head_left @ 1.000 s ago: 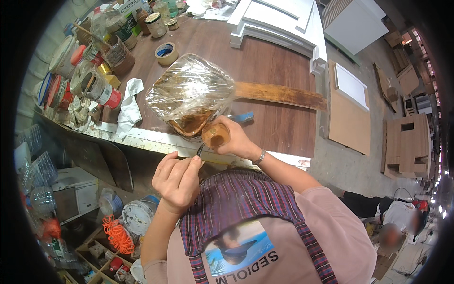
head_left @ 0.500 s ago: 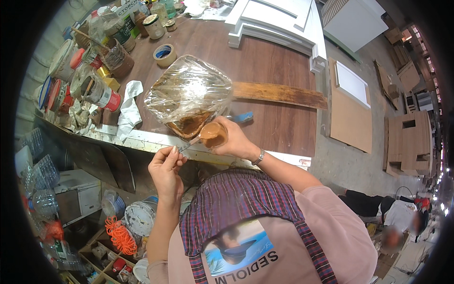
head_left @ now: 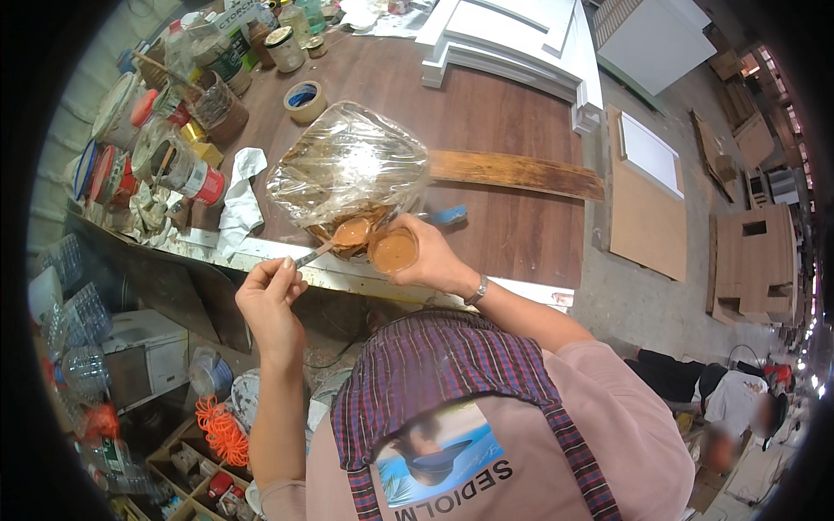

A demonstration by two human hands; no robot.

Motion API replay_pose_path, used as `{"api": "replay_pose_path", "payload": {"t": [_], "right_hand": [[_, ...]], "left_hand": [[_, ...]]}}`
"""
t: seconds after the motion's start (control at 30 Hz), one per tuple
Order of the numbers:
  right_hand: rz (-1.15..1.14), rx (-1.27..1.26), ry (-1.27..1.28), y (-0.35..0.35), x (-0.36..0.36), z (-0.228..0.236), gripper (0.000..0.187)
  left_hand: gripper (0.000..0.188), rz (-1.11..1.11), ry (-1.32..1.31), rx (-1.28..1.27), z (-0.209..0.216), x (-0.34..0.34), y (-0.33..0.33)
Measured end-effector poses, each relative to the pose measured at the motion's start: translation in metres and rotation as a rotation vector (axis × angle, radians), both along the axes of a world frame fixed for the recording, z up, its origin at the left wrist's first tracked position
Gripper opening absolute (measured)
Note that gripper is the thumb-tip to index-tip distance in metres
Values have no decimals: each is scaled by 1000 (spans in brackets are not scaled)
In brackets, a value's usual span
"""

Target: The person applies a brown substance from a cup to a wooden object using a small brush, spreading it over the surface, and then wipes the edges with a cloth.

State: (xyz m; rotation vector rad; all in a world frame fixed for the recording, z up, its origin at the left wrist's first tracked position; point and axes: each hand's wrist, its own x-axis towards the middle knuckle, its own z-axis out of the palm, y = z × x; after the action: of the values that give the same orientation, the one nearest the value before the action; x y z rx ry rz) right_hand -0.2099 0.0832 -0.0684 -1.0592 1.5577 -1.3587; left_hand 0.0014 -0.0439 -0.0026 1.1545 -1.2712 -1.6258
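Observation:
My left hand (head_left: 273,293) pinches the thin handle of a spoon (head_left: 352,233), whose round bowl is filled with brown liquid. That bowl is over the open near end of a plastic-wrapped container (head_left: 334,165), where brown residue shows inside. My right hand (head_left: 436,259) is wrapped round a cup (head_left: 393,252) of the same brown liquid, tilted so that its inside shows. The cup stays just right of the spoon, by the table's near edge. Behind my right hand lies a blue-ended tool (head_left: 447,215), partly hidden.
A stained wooden strip (head_left: 517,173) extends right from the wrapped container. A tape roll (head_left: 305,102), crumpled white paper (head_left: 243,195) and several paint jars (head_left: 187,169) stand left. White panels (head_left: 508,43) lie at the back. A person (head_left: 734,399) is at far right.
My left hand has moved left and slightly down, drawing the spoon from the cup's rim to above the wrapped container's opening. My right hand and the cup have hardly moved.

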Motion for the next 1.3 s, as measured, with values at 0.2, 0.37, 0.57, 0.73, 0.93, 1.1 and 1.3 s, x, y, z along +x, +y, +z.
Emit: {"api": "replay_pose_path", "payload": {"t": [0.2, 0.37, 0.57, 0.73, 0.93, 1.1, 1.3], "right_hand": [[1, -6, 7, 1, -1, 1, 60], [26, -11, 21, 0, -2, -1, 59], [7, -26, 13, 0, -1, 2, 61], [22, 3, 4, 1, -2, 2, 60], [7, -27, 45, 1, -2, 0, 59], [19, -28, 9, 1, -3, 0, 59], [35, -21, 4, 2, -2, 1, 59]], "left_hand": [[8, -16, -70, -228, -7, -9, -13], [9, -47, -182, -405, -14, -18, -15], [10, -99, -277, -531, -19, -27, -17], [9, -142, -242, -432, -23, -40, -19], [7, -124, -22, -76, -28, -39, -25], [6, -94, 2, 113, -27, -32, -29], [5, -74, 3, 152, -23, -24, -31]]}}
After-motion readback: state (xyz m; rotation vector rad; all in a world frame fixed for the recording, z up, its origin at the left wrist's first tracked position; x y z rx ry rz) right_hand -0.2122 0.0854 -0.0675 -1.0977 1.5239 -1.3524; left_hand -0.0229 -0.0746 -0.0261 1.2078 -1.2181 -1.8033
